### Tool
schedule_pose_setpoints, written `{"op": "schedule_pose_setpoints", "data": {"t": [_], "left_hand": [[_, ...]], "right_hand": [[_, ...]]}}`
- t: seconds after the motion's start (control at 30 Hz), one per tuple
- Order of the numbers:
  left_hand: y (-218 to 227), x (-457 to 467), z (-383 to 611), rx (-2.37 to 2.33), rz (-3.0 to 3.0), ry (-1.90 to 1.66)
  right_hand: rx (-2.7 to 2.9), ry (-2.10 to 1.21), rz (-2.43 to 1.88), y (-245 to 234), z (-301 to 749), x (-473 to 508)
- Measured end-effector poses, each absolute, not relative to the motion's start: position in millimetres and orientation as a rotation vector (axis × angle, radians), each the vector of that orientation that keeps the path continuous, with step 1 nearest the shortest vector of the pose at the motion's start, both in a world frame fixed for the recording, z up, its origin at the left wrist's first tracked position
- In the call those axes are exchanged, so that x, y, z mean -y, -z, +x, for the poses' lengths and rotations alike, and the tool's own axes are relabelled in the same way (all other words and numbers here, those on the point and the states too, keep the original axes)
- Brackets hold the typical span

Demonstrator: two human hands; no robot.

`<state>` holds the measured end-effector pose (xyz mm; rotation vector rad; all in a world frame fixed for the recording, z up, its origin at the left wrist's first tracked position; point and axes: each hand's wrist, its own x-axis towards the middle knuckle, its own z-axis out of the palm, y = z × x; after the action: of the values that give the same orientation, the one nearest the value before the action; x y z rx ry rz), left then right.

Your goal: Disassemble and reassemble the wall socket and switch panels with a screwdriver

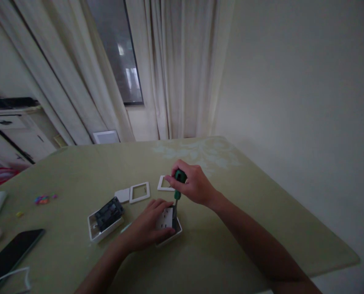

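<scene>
My right hand (pixel 194 181) is wrapped round the green handle of a screwdriver (pixel 178 192), which points down. Its shaft meets the right edge of a wall socket (pixel 166 218) with a white face and dark slots. Fingers and thumb of my left hand (pixel 149 226) grip the socket from the left. Beneath it lies a white mounting box (pixel 171 241), partly covered by the hand. To the left, a second white box (pixel 103 232) has a dark socket back (pixel 109 213) resting tilted in it.
Beyond my hands lie a white frame (pixel 139 192), a white plate (pixel 122 195) and another frame (pixel 163 183). A phone (pixel 14 253), a white cable (pixel 7 277) and small coloured pieces (pixel 42 199) are on the left. A wall (pixel 307 122) borders the table's right side.
</scene>
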<state>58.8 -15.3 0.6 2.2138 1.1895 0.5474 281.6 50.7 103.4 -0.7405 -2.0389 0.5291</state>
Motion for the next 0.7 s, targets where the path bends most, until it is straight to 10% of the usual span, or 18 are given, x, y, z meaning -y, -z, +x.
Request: {"op": "schedule_pose_setpoints", "data": {"t": [0.7], "left_hand": [[11.3,16.6,56.3,-1.227,2.121,-0.597]], "right_hand": [[2.386,-0.253,-0.773,-112.2,286.7,-42.5]]}}
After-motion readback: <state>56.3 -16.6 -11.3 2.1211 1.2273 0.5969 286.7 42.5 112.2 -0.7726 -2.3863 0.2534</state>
